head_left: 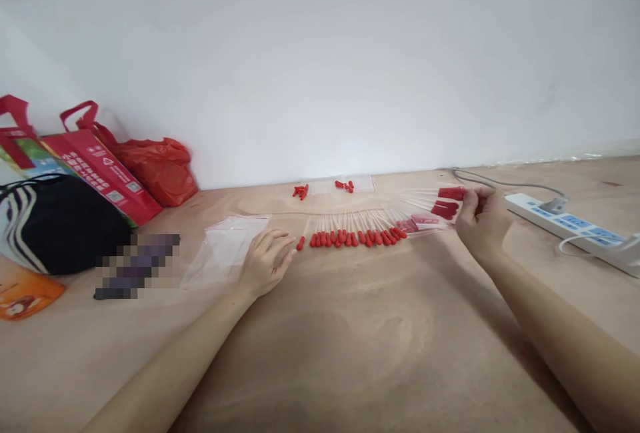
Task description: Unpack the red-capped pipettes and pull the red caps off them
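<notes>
My right hand (483,223) is closed on a clear plastic bag (420,203), pinching it at its right end. White sticks with red tips (445,209) show in or through this bag; the fingertips hide part of it. My left hand (269,259) is over the table with its fingers stretched and apart. It is beside one red-tipped stick (301,243) and partly covers the right side of flat clear zip bags (220,246). Between the hands, a row of white sticks with red tips (345,238) fans out, tips toward me.
Farther back lie filled clear bags (320,187) with red-tipped sticks. Left are a black drawstring bag (75,219), red bags (157,169), an orange packet (27,293) and a pixelated dark object (140,266). A white power strip (575,223) with cables lies right. A wall (320,66) stands behind.
</notes>
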Motion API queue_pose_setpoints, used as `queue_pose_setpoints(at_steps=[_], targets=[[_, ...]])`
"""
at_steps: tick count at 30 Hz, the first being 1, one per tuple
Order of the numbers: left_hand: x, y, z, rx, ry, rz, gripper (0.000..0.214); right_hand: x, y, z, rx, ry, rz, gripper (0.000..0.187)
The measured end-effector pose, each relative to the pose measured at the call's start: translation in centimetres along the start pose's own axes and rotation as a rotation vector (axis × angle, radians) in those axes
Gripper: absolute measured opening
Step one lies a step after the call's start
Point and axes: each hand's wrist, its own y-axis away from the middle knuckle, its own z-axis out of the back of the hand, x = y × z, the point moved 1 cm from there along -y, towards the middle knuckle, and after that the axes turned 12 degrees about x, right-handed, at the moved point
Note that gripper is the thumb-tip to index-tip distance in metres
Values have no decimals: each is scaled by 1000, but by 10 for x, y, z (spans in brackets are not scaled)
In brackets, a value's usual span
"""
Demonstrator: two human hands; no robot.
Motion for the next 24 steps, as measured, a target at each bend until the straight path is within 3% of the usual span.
queue_pose_setpoints(at_steps=[1, 2, 7, 10, 14, 17, 24], targets=[[-2, 0, 1, -18, 16, -5, 24, 12, 4, -1, -72, -44, -8, 31], [-5, 0, 2, -35, 30, -14, 23, 25, 10, -5, -21, -135, -13, 32], [-15, -1, 9, -97, 75, -67, 22, 73, 64, -45, 559, -548, -224, 41], [-18, -3, 14, -126, 114, -42, 21, 79, 94, -70, 770, -753, -331, 43], [-25, -3, 16, -153, 195, -43, 16, 77, 111, -85, 893, -830, -470, 46], [-38, 0, 11, -75, 290, -107, 14, 79, 111, -85, 1004, -760, -555, 45], [-86, -3, 1, 224, 525, -348, 26, 76, 102, -71, 1199, -631, -526, 34]])
